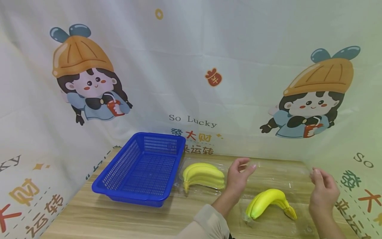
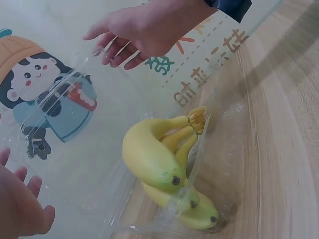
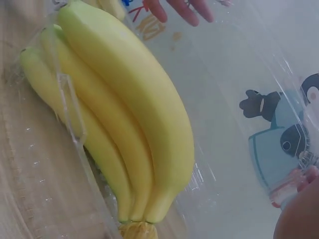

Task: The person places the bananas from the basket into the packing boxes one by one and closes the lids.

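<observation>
A bunch of yellow bananas (image 1: 268, 202) lies in a clear plastic clamshell box, whose raised lid (image 2: 107, 149) stands behind the fruit. At the lid's right corner my right hand (image 1: 323, 192) pinches the edge between thumb and fingers. My left hand (image 1: 238, 177) is at the other side of the lid, thumb and fingers parted, fingertips close by its edge. Seen from the right wrist, the bananas (image 3: 124, 104) lie side by side with their brown stem end low in the view. A second bunch of bananas (image 1: 203, 176) lies on clear plastic left of my left hand.
A blue slotted basket (image 1: 102, 191) stands on the left of the wood-patterned table (image 1: 98, 215). Its right side is close to the second bunch. A pale printed cloth (image 1: 191, 66) hangs behind the table and along both sides.
</observation>
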`<state>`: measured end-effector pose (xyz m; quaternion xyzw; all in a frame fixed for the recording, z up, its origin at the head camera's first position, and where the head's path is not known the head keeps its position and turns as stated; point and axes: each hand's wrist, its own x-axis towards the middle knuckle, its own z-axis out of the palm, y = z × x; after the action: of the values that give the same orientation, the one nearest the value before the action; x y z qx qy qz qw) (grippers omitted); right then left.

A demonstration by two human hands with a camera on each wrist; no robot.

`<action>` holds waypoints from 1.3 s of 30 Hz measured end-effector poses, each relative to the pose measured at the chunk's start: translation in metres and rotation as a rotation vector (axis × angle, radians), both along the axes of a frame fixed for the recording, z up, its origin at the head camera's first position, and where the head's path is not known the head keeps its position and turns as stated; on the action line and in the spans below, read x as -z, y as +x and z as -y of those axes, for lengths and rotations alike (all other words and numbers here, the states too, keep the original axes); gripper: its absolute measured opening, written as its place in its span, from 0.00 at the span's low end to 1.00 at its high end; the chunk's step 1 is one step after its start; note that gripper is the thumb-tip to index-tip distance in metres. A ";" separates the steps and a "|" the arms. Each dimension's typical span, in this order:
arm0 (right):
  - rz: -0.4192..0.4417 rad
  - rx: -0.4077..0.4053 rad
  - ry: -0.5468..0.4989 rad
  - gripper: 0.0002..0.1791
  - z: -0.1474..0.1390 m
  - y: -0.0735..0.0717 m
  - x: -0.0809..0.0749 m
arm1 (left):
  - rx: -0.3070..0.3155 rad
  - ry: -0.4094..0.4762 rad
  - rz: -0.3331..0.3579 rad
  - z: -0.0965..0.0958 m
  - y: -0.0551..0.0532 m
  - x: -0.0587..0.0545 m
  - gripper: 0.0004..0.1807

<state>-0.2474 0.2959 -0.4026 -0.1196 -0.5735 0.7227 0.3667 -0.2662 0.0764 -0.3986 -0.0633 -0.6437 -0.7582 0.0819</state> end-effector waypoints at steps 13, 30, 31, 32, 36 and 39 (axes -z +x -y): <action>0.020 0.035 -0.031 0.05 0.006 0.015 0.012 | -0.031 -0.127 -0.019 0.001 0.015 0.013 0.14; -0.056 0.038 0.006 0.08 0.008 0.026 0.034 | -0.050 -0.196 -0.007 0.005 0.026 0.032 0.17; -0.054 0.041 0.009 0.08 0.009 0.027 0.035 | -0.051 -0.196 -0.011 0.005 0.027 0.033 0.17; -0.042 0.046 0.015 0.08 0.009 0.028 0.036 | -0.051 -0.197 -0.013 0.005 0.027 0.034 0.17; -0.006 0.039 0.014 0.10 0.010 0.031 0.039 | -0.047 -0.200 -0.029 0.006 0.029 0.040 0.18; -0.012 0.033 0.009 0.11 0.008 0.032 0.043 | -0.039 -0.209 -0.043 0.007 0.031 0.044 0.18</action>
<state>-0.2151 0.2876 -0.4455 -0.1231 -0.5726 0.7147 0.3824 -0.2356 0.0693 -0.4430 -0.0749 -0.7186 -0.6836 0.1034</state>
